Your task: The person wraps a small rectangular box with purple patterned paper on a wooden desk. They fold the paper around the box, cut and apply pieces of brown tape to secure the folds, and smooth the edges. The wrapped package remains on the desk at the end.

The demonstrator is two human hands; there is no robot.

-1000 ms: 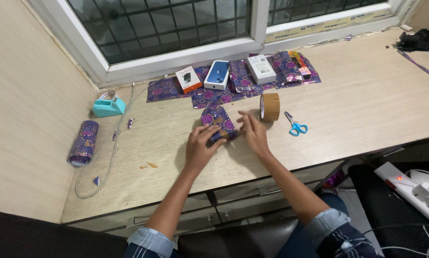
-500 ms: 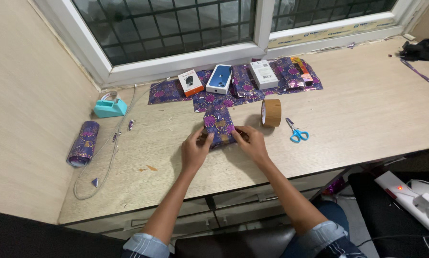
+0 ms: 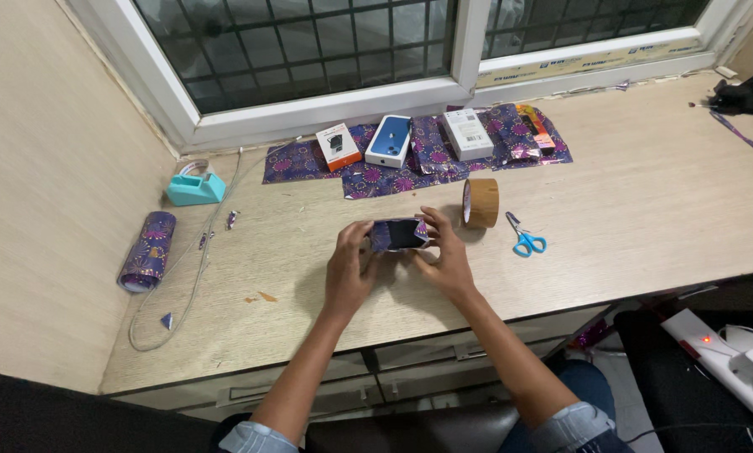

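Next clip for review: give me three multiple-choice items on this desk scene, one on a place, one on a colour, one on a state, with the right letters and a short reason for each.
1. Where is the brown tape roll?
A. Between the wrapped box and the scissors
B. Beside the tape dispenser
C. On the windowsill

2. What colour are the handles of the scissors?
A. Red
B. Blue
C. Black

3. How is the wrapped box held?
A. Lying untouched on the desk
C. In one hand only
B. Between both hands, one open end toward the camera

Key:
1 A, the roll stands just right of the box, left of the scissors.
2 B, both loops are blue.
3 B, left hand and right hand grip its two sides.
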